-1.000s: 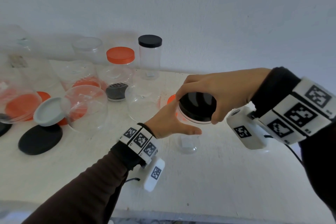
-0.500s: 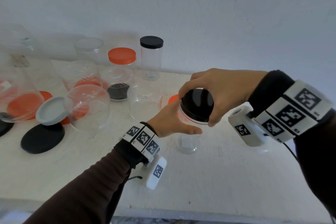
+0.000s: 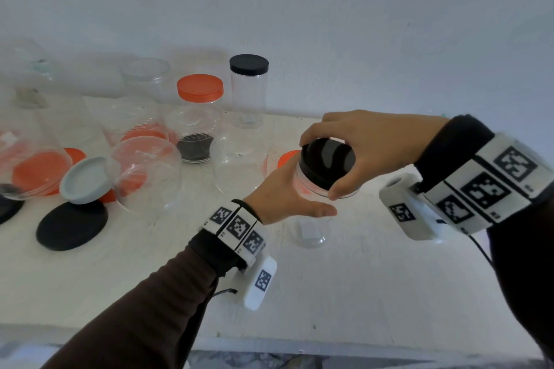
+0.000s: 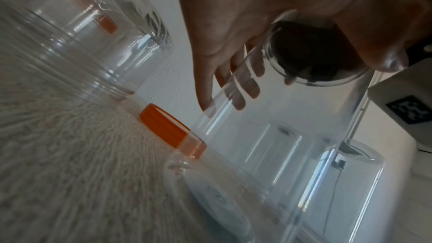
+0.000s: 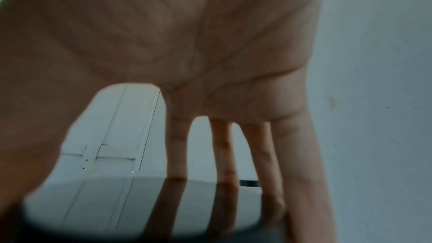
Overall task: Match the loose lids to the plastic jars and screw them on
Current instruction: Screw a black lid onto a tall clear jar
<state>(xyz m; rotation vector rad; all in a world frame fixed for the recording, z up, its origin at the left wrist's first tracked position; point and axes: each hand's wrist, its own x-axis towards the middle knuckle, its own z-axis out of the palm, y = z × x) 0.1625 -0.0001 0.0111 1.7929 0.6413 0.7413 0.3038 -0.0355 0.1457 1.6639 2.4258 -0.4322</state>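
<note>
A clear plastic jar [image 3: 308,219] stands on the white table [image 3: 359,278] at the centre. My left hand [image 3: 287,198] wraps round its upper wall, thumb in front. On its mouth sits a black lid [image 3: 328,160], and my right hand [image 3: 359,147] grips that lid's rim from above with thumb and fingers. In the left wrist view the left hand's fingers [image 4: 233,88] show through the jar [image 4: 268,136], with the black lid [image 4: 311,56] above. The right wrist view shows my right hand's fingers [image 5: 222,154] reaching down onto the glossy lid [image 5: 140,200].
To the left stand several open clear jars [image 3: 147,171], a jar with an orange lid [image 3: 200,88] and one with a black lid [image 3: 248,64]. Loose lids lie there: grey [image 3: 85,180], black [image 3: 72,225], orange [image 3: 39,168]. Another orange lid [image 3: 286,157] lies behind the held jar.
My right hand has turned on the black lid, with the fingers shifted round its rim. The left hand and the jar have stayed where they were.
</note>
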